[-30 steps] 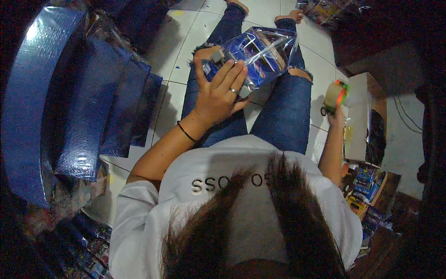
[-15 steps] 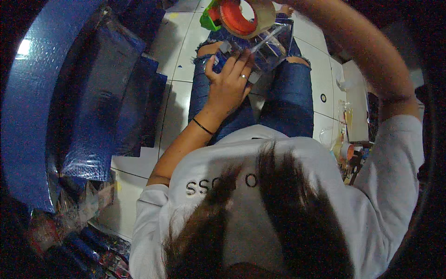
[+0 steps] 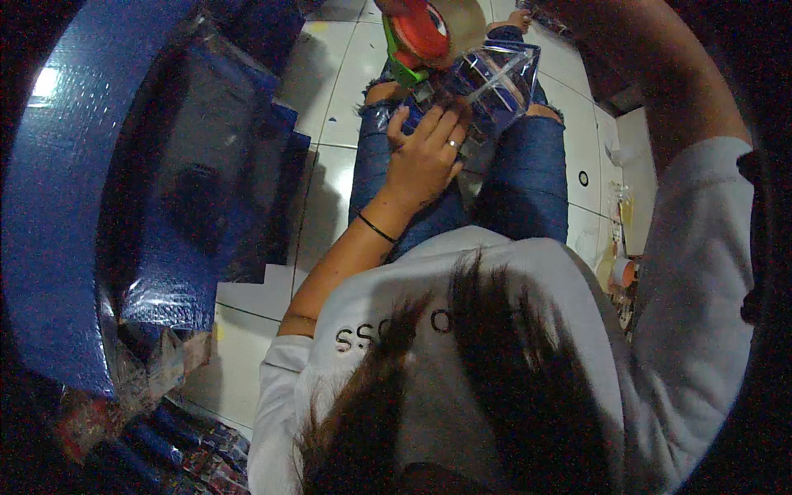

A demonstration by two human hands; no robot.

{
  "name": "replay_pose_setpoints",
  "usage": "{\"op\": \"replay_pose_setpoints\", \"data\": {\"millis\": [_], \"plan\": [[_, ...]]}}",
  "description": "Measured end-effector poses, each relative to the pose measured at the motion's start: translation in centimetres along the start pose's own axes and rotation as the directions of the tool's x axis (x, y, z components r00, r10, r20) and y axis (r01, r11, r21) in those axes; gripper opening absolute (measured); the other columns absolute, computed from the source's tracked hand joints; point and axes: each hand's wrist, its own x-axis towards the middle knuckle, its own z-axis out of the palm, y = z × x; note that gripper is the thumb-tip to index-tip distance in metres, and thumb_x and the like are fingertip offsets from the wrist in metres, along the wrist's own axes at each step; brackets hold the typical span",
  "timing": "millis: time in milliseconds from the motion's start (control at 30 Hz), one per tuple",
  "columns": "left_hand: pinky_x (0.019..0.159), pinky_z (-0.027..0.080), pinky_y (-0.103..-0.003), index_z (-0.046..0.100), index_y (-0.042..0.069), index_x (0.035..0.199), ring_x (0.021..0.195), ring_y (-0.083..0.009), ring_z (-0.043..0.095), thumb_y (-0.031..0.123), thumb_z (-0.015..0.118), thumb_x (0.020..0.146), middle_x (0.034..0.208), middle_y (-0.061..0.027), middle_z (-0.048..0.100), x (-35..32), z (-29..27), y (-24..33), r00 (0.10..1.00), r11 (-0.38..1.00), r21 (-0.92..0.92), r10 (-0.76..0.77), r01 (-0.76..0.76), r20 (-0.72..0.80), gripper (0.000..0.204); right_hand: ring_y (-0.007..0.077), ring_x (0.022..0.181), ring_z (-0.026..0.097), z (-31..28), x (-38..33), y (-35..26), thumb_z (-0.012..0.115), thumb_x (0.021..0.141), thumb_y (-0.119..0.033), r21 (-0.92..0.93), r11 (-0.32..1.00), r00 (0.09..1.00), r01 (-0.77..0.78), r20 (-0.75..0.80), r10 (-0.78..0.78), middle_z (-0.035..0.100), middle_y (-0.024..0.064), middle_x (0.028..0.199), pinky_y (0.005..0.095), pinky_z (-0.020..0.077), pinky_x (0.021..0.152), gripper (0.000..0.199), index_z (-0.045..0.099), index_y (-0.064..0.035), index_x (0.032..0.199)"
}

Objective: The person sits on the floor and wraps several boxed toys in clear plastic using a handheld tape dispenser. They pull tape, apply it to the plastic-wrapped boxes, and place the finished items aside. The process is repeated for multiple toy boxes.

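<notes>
On my thighs rests a package in clear, shiny plastic (image 3: 495, 82), with dark blue and grey parts. My left hand (image 3: 425, 148) is closed on its near end, thumb on the left side and fingers bent over the top. Just above that hand, a red and green tape dispenser (image 3: 404, 66) with a wide roll of tape (image 3: 462, 29) touches or hovers over the package's left end; I cannot tell which. My right forearm reaches up from the right and leaves the picture at the top, so my right hand is out of sight.
Large blue plastic-wrapped panels (image 3: 49, 206) stand along the left. Wrapped packs (image 3: 198, 445) lie at the lower left. White floor tiles (image 3: 330, 173) show around my legs. On the right are a white box (image 3: 635, 173), an orange-sided roll (image 3: 623, 272) and a small black ring (image 3: 583, 178).
The tape dispenser has come down and tilted, its green end now close to my left fingers. My right arm has shifted with it. The whole view has moved slightly; my left hand keeps its hold.
</notes>
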Motion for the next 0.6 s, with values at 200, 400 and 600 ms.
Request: {"op": "replay_pose_setpoints", "data": {"millis": [200, 400, 600], "plan": [[0.102, 0.018, -0.05, 0.061, 0.012, 0.111, 0.116, -0.0178, 0.048, 0.03, 0.079, 0.057, 0.114, -0.0019, 0.057, 1.9, -0.3, -1.7, 0.999, 1.0, -0.025, -0.009, 0.01, 0.032, 0.059, 0.0323, 0.087, 0.061, 2.9, -8.0, -1.3, 0.061, 0.08, -0.019, 0.379, 0.909, 0.939, -0.171, -0.218, 0.267, 0.062, 0.0151, 0.081, 0.0432, 0.0488, 0.079, 0.026, 0.067, -0.0012, 0.097], [0.103, 0.017, -0.049, 0.059, 0.015, 0.117, 0.113, -0.0155, 0.052, 0.031, 0.079, 0.058, 0.125, 0.0, 0.056, 2.6, 0.1, -2.5, 0.998, 0.995, -0.098, -0.01, 0.003, -0.063, 0.064, 0.037, 0.102, 0.057, 16.4, -17.2, -3.6, 0.062, 0.061, -0.017, 0.544, 0.836, 0.672, -0.072, -0.593, 0.443, 0.053, 0.0184, 0.109, 0.0409, 0.0457, 0.092, 0.057, 0.061, -0.0106, 0.118], [0.103, 0.017, -0.045, 0.056, 0.024, 0.125, 0.11, -0.0149, 0.054, 0.043, 0.075, 0.063, 0.122, 0.0026, 0.058, 2.5, 0.2, -2.6, 0.993, 0.999, -0.009, -0.052, 0.051, -0.108, 0.068, 0.0361, 0.104, 0.057, 21.0, -20.4, -8.8, 0.065, 0.061, -0.016, 0.739, 0.662, 0.661, -0.124, -0.436, 0.611, 0.052, 0.0168, 0.113, 0.0399, 0.0464, 0.092, 0.059, 0.059, -0.012, 0.12]]}}
